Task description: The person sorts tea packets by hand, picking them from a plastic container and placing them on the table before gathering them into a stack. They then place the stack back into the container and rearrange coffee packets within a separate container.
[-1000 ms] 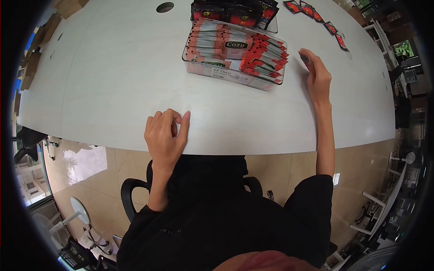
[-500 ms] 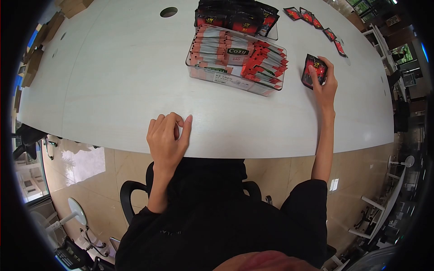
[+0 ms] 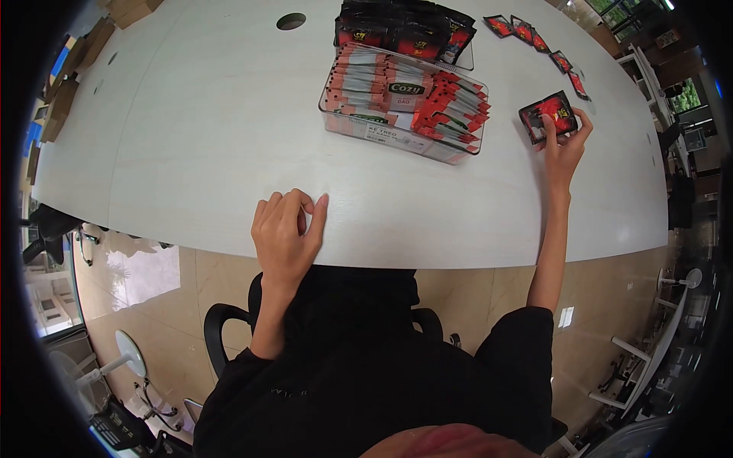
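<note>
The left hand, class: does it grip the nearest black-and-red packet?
No, the right hand holds that packet, apart from the left hand.

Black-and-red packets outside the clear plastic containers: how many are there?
6 visible. One black-and-red rectangular packet is in the right hand; five lie in a curved row on the white table, far to near: first, second, third, fourth, fifth. Others could be hidden.
</note>
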`<action>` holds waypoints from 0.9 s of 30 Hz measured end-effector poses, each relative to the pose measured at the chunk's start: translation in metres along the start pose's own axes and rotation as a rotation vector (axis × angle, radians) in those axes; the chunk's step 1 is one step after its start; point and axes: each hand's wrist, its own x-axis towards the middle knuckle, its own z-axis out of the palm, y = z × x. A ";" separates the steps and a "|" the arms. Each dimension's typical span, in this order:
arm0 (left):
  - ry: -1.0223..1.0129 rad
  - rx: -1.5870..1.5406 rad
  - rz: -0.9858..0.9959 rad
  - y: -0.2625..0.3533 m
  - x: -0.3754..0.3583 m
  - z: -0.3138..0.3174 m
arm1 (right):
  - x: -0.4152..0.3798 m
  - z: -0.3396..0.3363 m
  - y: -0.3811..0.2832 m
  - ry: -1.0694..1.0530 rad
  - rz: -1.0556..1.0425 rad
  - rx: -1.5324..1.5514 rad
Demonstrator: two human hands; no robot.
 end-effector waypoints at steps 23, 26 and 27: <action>-0.011 -0.024 -0.024 -0.001 -0.001 -0.001 | 0.080 0.086 -0.133 -0.485 -0.414 -0.041; -0.021 -0.047 -0.033 -0.001 0.001 -0.003 | 0.079 0.090 -0.137 -0.460 -0.406 -0.040; -0.066 -0.089 -0.054 -0.001 0.003 -0.005 | 0.077 0.091 -0.136 -0.454 -0.375 0.001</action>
